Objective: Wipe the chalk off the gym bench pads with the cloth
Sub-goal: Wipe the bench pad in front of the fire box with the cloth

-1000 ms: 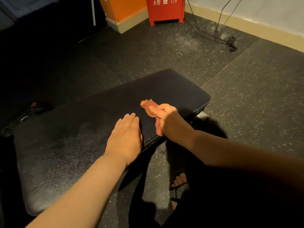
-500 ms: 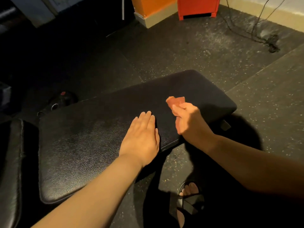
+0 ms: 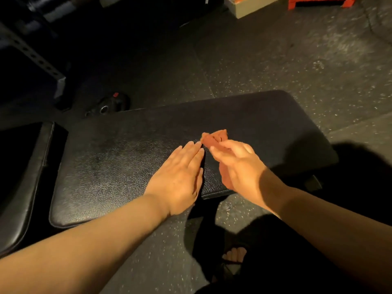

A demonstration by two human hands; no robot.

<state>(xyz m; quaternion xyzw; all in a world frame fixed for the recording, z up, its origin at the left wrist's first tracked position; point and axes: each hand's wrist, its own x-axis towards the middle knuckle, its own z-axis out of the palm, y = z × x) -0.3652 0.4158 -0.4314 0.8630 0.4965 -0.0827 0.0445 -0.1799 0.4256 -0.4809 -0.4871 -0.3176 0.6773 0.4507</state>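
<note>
- Pad [image 3: 127, 166]: black, grained, long, running across the middle of the frame. A pale sheen lies left of centre; chalk or glare, I cannot tell.
- Second pad [image 3: 23, 177]: black, at the left edge, just beside the first with a narrow gap between them.
- Left hand [image 3: 180, 177]: centre of frame, palm down on the pad near its lower edge. Fingers [image 3: 191, 148] are released, straight and close together, holding nothing.
- Right hand [image 3: 237, 164]: just right of the left hand, over the pad. Its fingers are curled, grasping the cloth against the thumb.
- Cloth [image 3: 214, 137]: reddish-brown and bunched. One end sticks out past the right fingers, just beside the left fingertips, and another part shows under the palm. Whether it touches the pad I cannot tell.
- Floor [image 3: 275, 60]: dark speckled matting, with pale scuffs toward the upper right.
- Foot [image 3: 234, 254]: toes in a dark sandal, lower centre, on the floor.
- Rail [image 3: 36, 58]: perforated metal, slanting across the upper left.
- Dark fitting [image 3: 110, 103]: has a red spot; on the floor above the pad, left of centre.
- Red box [image 3: 318, 2]: top edge, right.
</note>
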